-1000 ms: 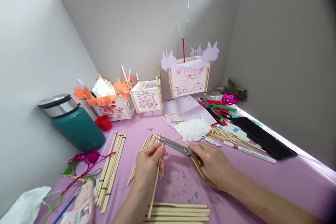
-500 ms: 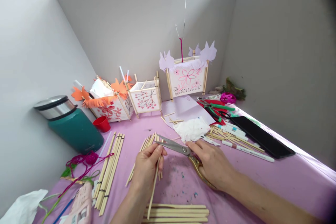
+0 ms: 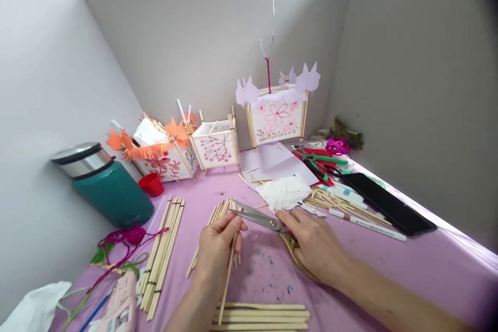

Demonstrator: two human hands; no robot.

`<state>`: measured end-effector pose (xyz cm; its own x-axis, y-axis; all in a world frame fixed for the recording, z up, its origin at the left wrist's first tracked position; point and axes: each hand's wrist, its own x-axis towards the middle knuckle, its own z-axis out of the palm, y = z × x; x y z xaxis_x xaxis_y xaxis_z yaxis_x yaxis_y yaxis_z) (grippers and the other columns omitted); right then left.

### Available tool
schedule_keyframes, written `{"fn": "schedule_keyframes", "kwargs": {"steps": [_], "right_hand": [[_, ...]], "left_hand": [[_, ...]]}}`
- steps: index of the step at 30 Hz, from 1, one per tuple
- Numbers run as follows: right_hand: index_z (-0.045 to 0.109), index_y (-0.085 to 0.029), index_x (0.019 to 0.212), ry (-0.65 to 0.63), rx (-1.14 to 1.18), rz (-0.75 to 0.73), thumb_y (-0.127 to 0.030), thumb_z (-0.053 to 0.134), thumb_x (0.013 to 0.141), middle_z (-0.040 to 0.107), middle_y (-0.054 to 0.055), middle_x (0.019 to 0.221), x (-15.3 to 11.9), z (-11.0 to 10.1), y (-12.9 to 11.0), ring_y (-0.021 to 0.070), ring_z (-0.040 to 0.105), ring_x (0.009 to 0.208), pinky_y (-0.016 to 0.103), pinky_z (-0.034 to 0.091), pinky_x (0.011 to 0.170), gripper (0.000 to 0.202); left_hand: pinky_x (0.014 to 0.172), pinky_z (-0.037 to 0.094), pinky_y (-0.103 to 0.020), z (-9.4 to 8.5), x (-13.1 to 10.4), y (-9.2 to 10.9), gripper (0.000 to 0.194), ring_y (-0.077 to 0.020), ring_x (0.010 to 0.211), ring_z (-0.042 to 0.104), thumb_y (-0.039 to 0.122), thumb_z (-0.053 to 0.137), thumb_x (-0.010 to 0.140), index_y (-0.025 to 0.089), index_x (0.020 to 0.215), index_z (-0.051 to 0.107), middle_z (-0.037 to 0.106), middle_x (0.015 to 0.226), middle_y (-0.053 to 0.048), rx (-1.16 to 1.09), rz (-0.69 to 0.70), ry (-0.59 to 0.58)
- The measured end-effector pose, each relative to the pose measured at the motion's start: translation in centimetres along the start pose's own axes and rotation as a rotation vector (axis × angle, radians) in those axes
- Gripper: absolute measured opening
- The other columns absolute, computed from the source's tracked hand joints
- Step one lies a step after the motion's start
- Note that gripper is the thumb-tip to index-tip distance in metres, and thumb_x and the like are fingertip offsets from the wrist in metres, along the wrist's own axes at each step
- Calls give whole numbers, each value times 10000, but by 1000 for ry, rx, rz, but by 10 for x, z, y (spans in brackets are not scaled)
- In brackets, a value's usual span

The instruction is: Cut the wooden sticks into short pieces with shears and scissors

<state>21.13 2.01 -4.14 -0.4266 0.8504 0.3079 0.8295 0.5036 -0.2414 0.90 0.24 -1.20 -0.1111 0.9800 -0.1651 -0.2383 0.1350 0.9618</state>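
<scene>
A thin wooden stick [image 3: 227, 282] is pinched in my left hand [image 3: 221, 238], its lower end slanting down toward me. My right hand [image 3: 313, 238] grips a pair of scissors [image 3: 268, 221] by gold-coloured handles. The blades, slightly parted, point left and meet the area just above my left fingertips, near the stick's upper end. Behind my left hand lie more loose sticks [image 3: 212, 218], partly covered by it. Several sticks [image 3: 260, 315] lie crosswise at the near edge. To the left are longer sticks [image 3: 165, 257] bound with dark bands.
Decorated stick-and-paper lanterns [image 3: 216, 149] stand along the wall. A teal bottle [image 3: 112, 192], a red cup [image 3: 151, 184] and a pink glue gun [image 3: 120, 303] are at left. Crumpled tissue [image 3: 286, 192], pliers [image 3: 317, 161], markers [image 3: 368, 224] and a black phone [image 3: 389, 202] lie at right.
</scene>
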Motion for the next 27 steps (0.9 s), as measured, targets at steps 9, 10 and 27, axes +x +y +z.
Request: {"fn": "schedule_keyframes", "kwargs": {"steps": [9,10,27], "right_hand": [[584,-188,1163,21,-1,-1,-154,456,840,613,67,916,0,3,-2,219,566,820,315,375,710,349],[585,-187,1162,31,-11,0,-163,456,847,612,69,919,-1,3,-2,222,566,819,317,375,705,342],[617,-174,1093,6,45,-7,-155,442,847,643,73,882,1,4,1,222,585,800,313,374,692,302]], "left_hand": [[308,285,-177,-1,-1,0,260,-47,284,340,384,722,693,136,650,655,495,405,42,-15,26,5],[308,292,-180,0,-2,0,254,-49,284,343,380,721,694,136,657,659,500,411,42,-15,27,6],[284,333,-200,0,-2,1,270,-33,312,367,352,793,614,120,713,695,643,657,-7,-78,10,48]]}}
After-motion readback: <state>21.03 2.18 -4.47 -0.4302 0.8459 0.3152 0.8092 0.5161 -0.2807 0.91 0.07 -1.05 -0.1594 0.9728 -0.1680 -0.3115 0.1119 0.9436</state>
